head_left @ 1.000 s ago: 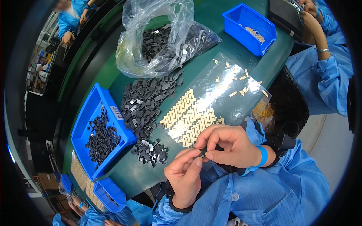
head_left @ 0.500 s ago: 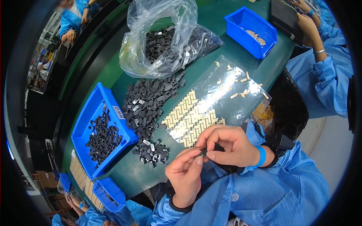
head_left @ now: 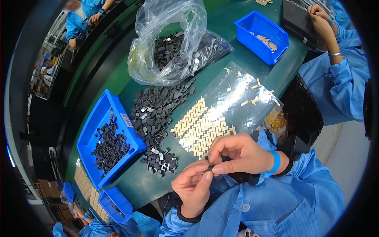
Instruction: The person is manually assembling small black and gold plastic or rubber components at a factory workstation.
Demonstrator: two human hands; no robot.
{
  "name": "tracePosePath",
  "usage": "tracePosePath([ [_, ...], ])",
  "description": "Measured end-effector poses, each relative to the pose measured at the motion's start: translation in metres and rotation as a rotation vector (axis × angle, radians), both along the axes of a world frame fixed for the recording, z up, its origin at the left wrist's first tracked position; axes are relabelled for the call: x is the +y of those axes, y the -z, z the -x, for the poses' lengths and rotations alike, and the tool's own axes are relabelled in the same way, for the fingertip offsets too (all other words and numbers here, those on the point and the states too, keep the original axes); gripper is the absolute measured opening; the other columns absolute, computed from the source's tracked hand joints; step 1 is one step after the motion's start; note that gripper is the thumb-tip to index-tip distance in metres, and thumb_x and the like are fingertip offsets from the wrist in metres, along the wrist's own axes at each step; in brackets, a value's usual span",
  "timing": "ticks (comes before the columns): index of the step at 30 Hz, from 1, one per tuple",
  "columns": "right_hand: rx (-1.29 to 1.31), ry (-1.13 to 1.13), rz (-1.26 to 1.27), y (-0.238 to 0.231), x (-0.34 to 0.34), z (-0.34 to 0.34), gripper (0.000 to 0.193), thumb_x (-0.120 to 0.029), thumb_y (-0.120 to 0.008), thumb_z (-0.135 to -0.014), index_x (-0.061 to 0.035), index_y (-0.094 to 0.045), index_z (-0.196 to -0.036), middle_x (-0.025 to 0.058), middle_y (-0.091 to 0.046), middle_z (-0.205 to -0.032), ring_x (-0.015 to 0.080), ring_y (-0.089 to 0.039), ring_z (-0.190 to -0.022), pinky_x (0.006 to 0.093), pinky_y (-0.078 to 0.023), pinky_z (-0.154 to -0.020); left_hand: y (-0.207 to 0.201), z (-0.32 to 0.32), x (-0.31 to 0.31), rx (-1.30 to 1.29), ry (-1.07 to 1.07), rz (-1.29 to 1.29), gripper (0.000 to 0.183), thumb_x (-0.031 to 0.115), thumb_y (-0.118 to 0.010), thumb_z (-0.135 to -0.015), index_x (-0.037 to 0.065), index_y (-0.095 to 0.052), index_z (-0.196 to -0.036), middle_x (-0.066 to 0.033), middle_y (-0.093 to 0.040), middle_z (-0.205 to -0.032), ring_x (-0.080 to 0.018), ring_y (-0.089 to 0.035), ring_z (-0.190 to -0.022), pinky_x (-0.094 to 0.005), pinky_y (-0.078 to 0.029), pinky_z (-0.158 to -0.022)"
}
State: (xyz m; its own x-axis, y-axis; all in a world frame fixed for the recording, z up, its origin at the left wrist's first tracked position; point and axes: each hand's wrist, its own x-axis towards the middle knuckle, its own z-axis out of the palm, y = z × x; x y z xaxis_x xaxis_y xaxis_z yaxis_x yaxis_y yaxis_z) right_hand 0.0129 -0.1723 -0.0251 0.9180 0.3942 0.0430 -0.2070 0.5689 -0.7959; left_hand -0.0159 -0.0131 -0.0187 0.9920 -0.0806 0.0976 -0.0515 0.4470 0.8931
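Observation:
Between my fingertips is a small black plastic part (head_left: 209, 168), mostly covered by the fingers. My left hand (head_left: 192, 185) pinches it from the left with thumb and forefinger. From the right, my right hand (head_left: 242, 156) closes on the same part, thumb against index finger. Both hands are just off the near edge of the green table, by a clear sheet (head_left: 233, 100) that carries rows of small cream-coloured pieces (head_left: 203, 126). Left of the hands lies a small heap of black parts (head_left: 160, 162), some with whitish faces. A larger pile of black parts (head_left: 154, 110) spreads behind it.
A clear plastic bag (head_left: 146, 59) of black parts stands at the back. Blue bins hold parts: a large one (head_left: 89, 158) and a small one (head_left: 116, 203) at left, another (head_left: 246, 35) at far right. Co-workers in blue sit right (head_left: 333, 75) and lower left.
My right fingers have come down and closed in on the black part, nearer the left fingertips. The whole view has shifted slightly. A co-worker's hands across the table have moved.

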Motion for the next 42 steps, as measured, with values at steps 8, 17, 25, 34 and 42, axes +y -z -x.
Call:
tracePosePath([
  [8,0.227,-0.3,-0.15,-0.005,-0.01,-0.008,0.01,-0.003,-0.063,-0.083,0.0023,-0.059,-0.09,0.0054,-0.058,-0.083,0.0122,-0.058,-0.077,0.0226,-0.045,-0.069,-0.008,-0.008,0.011,0.105,0.188,-0.023,0.035,-0.008,-0.061,-0.081,-0.01,-0.052,-0.115,-0.0197,-0.064,-0.094,-0.0212,-0.064,-0.082,-0.0305,-0.053,-0.074],
  [17,-0.143,-0.195,0.233,0.012,0.001,-0.009,0.014,-0.008,-0.058,-0.078,-0.0048,-0.046,-0.072,-0.0051,-0.043,-0.063,0.0016,-0.038,-0.057,0.0189,-0.029,-0.049,-0.024,-0.011,0.009,-0.24,0.188,-0.71,0.043,-0.011,-0.063,-0.077,-0.008,-0.052,-0.118,-0.0179,-0.065,-0.095,-0.0246,-0.065,-0.085,-0.0334,-0.054,-0.076],
  [25,0.066,-0.29,-0.05,-0.001,-0.003,-0.012,0.022,-0.023,-0.054,-0.093,-0.0025,-0.05,-0.087,0.0011,-0.054,-0.071,0.0054,-0.047,-0.056,0.0189,-0.039,-0.051,-0.013,-0.008,0.007,0.14,0.223,-0.012,0.025,-0.003,-0.061,-0.082,-0.005,-0.06,-0.107,-0.0204,-0.065,-0.09,-0.0267,-0.066,-0.08,-0.0379,-0.055,-0.074],
  [34,-0.244,-0.001,0.138,0.009,0.007,-0.001,0.023,-0.024,-0.051,-0.094,-0.0026,-0.047,-0.089,0.002,-0.055,-0.071,0.0058,-0.05,-0.057,0.0198,-0.041,-0.049,-0.006,0.002,0.001,0.338,0.202,0.4,0.02,0.006,-0.057,-0.088,-0.002,-0.062,-0.105,-0.0192,-0.065,-0.093,-0.0274,-0.065,-0.079,-0.0403,-0.053,-0.077],
  [42,-0.488,0.018,0.325,0.009,0.0,-0.009,0.023,-0.024,-0.051,-0.094,-0.0018,-0.049,-0.089,0.0061,-0.057,-0.071,0.0159,-0.056,-0.062,0.028,-0.045,-0.056,-0.003,0.004,-0.003,0.362,0.172,0.433,0.019,0.007,-0.055,-0.089,-0.002,-0.061,-0.105,-0.017,-0.065,-0.091,-0.0242,-0.064,-0.077,-0.0342,-0.053,-0.074],
])
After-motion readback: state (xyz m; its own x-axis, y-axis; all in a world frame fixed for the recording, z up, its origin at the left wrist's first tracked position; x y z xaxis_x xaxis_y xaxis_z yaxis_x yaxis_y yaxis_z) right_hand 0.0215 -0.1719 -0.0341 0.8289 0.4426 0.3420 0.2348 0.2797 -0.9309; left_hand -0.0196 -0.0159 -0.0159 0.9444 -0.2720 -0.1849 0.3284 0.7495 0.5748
